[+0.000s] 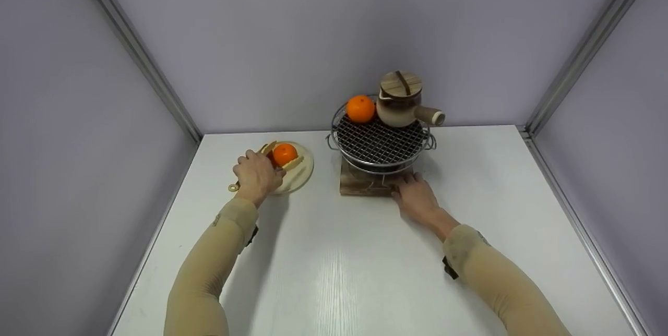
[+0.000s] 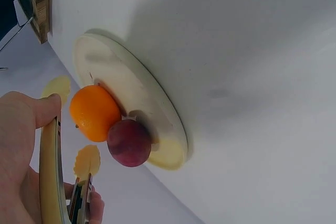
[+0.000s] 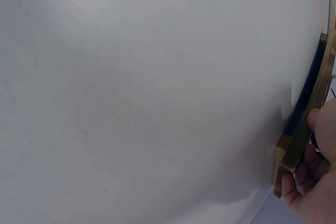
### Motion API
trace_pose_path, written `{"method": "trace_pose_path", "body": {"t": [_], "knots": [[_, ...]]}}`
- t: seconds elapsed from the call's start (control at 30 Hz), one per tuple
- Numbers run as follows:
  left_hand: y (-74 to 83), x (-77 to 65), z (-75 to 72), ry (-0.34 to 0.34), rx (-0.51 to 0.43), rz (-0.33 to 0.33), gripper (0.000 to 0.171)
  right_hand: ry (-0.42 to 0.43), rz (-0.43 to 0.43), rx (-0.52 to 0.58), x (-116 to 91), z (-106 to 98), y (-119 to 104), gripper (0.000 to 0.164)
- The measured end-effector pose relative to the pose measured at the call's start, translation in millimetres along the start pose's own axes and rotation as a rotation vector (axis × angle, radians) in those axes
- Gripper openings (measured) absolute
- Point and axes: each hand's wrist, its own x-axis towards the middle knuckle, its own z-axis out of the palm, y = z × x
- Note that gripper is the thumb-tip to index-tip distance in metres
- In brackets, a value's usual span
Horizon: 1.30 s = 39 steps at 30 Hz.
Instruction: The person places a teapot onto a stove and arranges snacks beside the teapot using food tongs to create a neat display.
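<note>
My left hand (image 1: 257, 173) holds a pair of yellow-tipped tongs (image 2: 50, 169), their arms spread apart. The scalloped tips reach either side of an orange (image 1: 285, 154) on a round cream plate (image 1: 303, 175). Against that orange lies a dark red plum-like fruit (image 2: 129, 142), mostly hidden by the hand in the head view. On the other side, my right hand (image 1: 416, 199) grips the front right corner of a wooden base (image 1: 360, 184), thumb on its near edge and fingers curled at its side. Over this base stands a round grill with a wire mesh (image 1: 378, 143).
A second orange (image 1: 360, 109) sits on the mesh at the back left. Beside it is a small brown-and-cream pot (image 1: 396, 113) with a wooden lid (image 1: 401, 84), its handle (image 1: 430, 115) jutting right past the grill rim. Pale walls enclose the white table (image 1: 334, 252) behind and at both sides.
</note>
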Motion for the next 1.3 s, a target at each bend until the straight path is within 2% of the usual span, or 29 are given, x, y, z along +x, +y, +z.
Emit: {"method": "trace_pose_path", "body": {"t": [0.2,0.4,1.07,1.3], "knots": [[1.4,2.0,2.9,-0.026,-0.002,-0.007,0.078,-0.019,0.015,0.002,0.8,0.3,0.5,0.033],[2.7,4.6,5.0,-0.038,0.007,-0.016,0.080,-0.018,-0.006,-0.009,0.4,0.6,1.7,0.035],[5.0,8.9,12.3,-0.038,0.011,-0.015,0.073,-0.020,0.000,-0.013,0.1,-0.8,-2.1,0.032],[5.7,7.9,15.0,-0.004,-0.022,-0.017,0.073,-0.007,0.009,0.001,0.1,-0.7,-1.2,0.036]]}}
